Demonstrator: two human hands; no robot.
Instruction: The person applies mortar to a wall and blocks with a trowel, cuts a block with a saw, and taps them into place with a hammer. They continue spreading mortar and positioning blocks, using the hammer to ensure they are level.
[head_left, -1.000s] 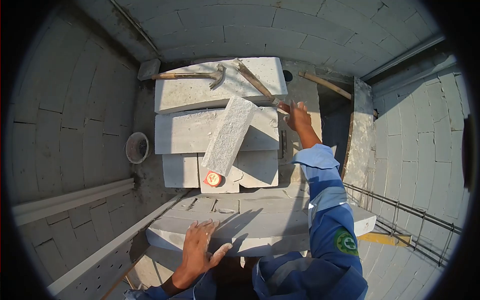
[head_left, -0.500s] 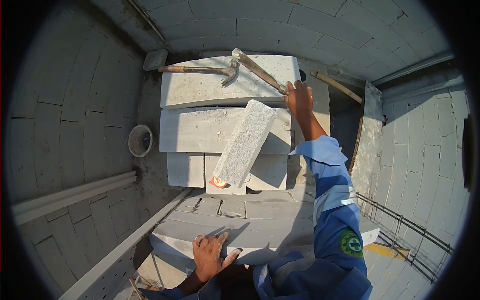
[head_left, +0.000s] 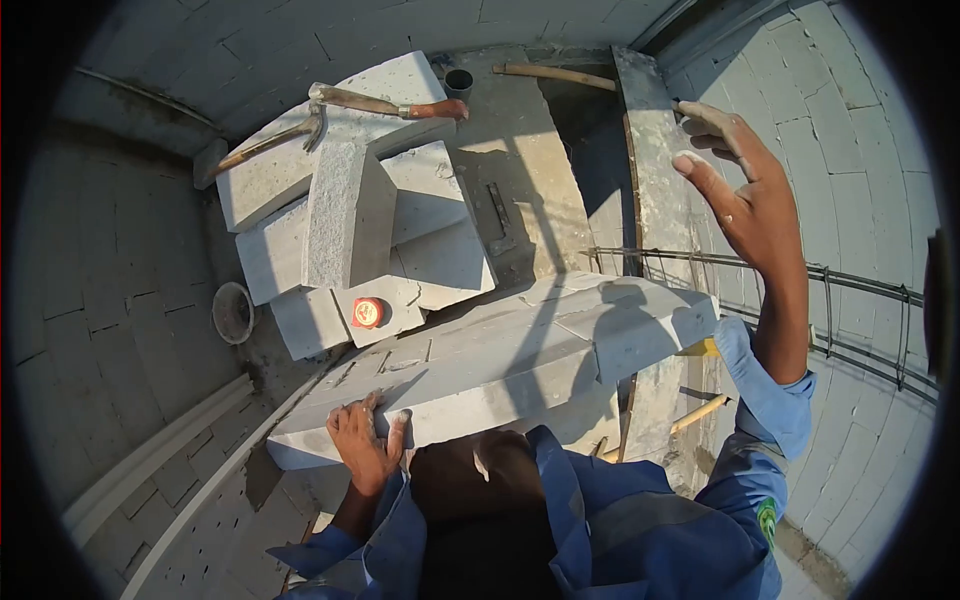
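Pale blocks [head_left: 272, 245] (hammer [head_left: 268, 144], tape measure [head_left: 367, 312] atop)

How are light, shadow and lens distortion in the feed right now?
Head view: hard sunlight brightens the stacked white rectangular blocks; dark shadows cross the long pale block ledge; the grey block wall at left sits in dim shade; the wide lens bows straight edges and blacks out the corners; print on the round red tape measure is too small to read.
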